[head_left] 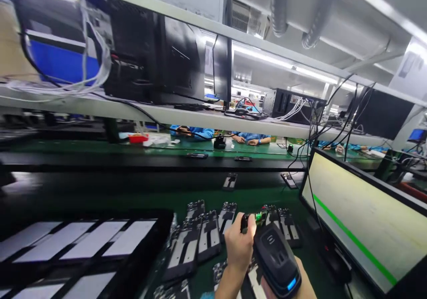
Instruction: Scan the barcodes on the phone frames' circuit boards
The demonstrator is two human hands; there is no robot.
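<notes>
My left hand is closed on a small dark part, with a green light glowing beside its fingertips. Just right of it, my right hand holds a black handheld scanner with a blue light at its near end; the scanner hides most of that hand's fingers. Several opened phone bodies with bare boards and pale battery areas lie around and beneath both hands on the green mat.
A black tray with pale rectangular pieces fills the lower left. A tilted monitor stands at right. Cables hang from the shelf above. Beyond it, people in blue sleeves sit at another bench.
</notes>
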